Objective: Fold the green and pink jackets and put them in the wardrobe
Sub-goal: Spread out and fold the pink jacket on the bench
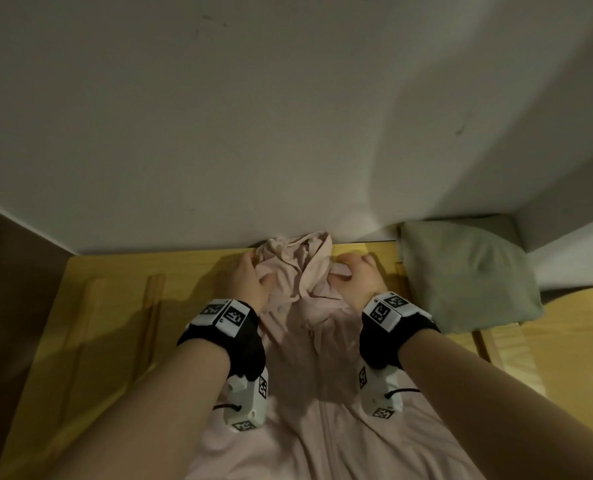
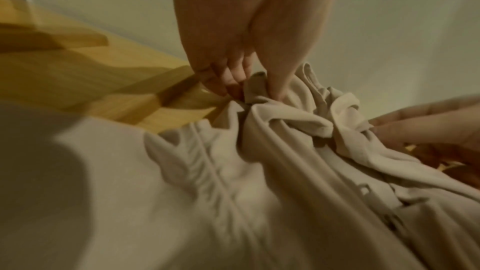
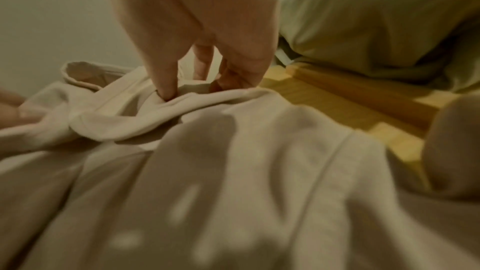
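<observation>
The pink jacket (image 1: 308, 341) lies front up on the yellow wooden surface (image 1: 108, 327), its zip running toward me and its hood (image 1: 298, 254) bunched against the white wall. My left hand (image 1: 253, 277) pinches the fabric at the left of the collar; the left wrist view shows thumb and fingers (image 2: 233, 87) closed on a fold of the pink jacket (image 2: 259, 171). My right hand (image 1: 357, 271) pinches the right side of the collar, its thumb and fingers (image 3: 166, 89) clamped on a rolled edge of the pink jacket (image 3: 207, 171). The folded green jacket (image 1: 461, 271) lies to the right.
A white wall (image 1: 253, 116) rises straight behind the hood. Raised wooden slats (image 1: 153, 306) cross the yellow surface on the left, and another wooden rail (image 3: 350, 89) runs beside the green jacket (image 3: 376, 17). A brown panel (image 1: 11, 289) borders the left side.
</observation>
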`<state>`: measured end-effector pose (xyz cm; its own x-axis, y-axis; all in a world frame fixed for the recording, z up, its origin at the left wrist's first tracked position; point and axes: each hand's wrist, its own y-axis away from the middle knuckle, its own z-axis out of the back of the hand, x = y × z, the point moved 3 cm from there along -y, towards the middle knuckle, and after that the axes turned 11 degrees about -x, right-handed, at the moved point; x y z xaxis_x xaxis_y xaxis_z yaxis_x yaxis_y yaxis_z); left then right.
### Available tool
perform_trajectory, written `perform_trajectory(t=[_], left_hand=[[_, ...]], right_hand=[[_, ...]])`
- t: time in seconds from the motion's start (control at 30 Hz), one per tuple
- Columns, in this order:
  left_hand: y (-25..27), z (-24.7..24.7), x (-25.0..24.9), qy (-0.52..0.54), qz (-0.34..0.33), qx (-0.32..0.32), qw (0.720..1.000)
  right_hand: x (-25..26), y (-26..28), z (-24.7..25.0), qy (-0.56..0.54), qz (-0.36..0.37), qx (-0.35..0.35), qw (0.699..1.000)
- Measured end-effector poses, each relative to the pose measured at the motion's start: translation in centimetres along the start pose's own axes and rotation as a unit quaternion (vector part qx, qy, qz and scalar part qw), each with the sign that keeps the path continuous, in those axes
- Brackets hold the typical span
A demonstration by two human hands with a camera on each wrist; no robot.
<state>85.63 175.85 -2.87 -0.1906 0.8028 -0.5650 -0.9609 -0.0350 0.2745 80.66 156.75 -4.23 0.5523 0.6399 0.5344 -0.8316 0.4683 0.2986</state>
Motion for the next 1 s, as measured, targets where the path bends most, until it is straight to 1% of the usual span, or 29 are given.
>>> perform_trajectory(t=[0.1, 0.17, 0.23, 0.33, 0.43, 0.5, 0.57, 0.6, 0.67, 0.7, 0.77, 0.8, 0.87, 0.93, 1.0], left_hand=[[0.2, -0.3, 0.0, -0.015, 0.010, 0.025, 1.000], [0.2, -0.3, -0.3, -0.030, -0.006, 0.055, 0.998], [0.2, 0.1, -0.9, -0.032, -0.032, 0.055, 0.997], [-0.1, 1.5, -2.3, 0.006, -0.046, 0.002, 0.999], [-0.5, 3.4, -3.8, 0.105, -0.061, -0.077, 0.990], [-0.6, 4.6, -5.2, 0.170, -0.084, -0.110, 0.976], [-0.4, 5.4, -6.5, 0.219, -0.110, -0.122, 0.962], [-0.3, 5.8, -6.9, 0.235, -0.117, -0.129, 0.956], [-0.4, 6.3, -7.2, 0.257, -0.112, -0.146, 0.949], [-0.5, 6.4, -7.2, 0.274, -0.102, -0.143, 0.946], [-0.5, 6.3, -6.8, 0.312, -0.077, -0.092, 0.943], [-0.3, 6.1, -6.4, 0.317, -0.063, -0.055, 0.945], [0.3, 5.4, -5.6, 0.297, -0.032, 0.009, 0.954], [1.1, 4.6, -4.7, 0.273, -0.009, 0.035, 0.961], [2.0, 3.9, -4.1, 0.271, 0.006, 0.054, 0.961]], right_hand=[[0.0, -0.3, 0.1, -0.008, -0.002, -0.018, 1.000], [0.6, -0.2, 0.6, 0.005, 0.019, -0.048, 0.999], [1.4, 0.0, 1.2, -0.003, 0.038, -0.061, 0.997], [2.5, 0.2, 2.1, -0.111, 0.045, -0.038, 0.992], [4.1, 0.1, 3.5, -0.204, 0.063, -0.039, 0.976], [5.3, 0.0, 4.7, -0.307, 0.066, -0.047, 0.948], [6.0, -0.2, 5.7, -0.394, 0.052, -0.054, 0.916], [6.2, -0.3, 6.0, -0.420, 0.040, -0.058, 0.905], [6.4, -0.2, 6.3, -0.447, 0.019, -0.052, 0.893], [6.3, -0.1, 6.4, -0.455, 0.014, -0.039, 0.890], [5.9, 0.3, 6.3, -0.448, 0.008, 0.006, 0.894], [5.5, 0.6, 6.2, -0.424, 0.006, 0.030, 0.905], [4.3, 1.1, 5.6, -0.352, -0.013, 0.078, 0.933], [3.0, 1.6, 4.7, -0.285, -0.045, 0.114, 0.951], [2.1, 1.9, 3.7, -0.234, -0.060, 0.125, 0.962]])
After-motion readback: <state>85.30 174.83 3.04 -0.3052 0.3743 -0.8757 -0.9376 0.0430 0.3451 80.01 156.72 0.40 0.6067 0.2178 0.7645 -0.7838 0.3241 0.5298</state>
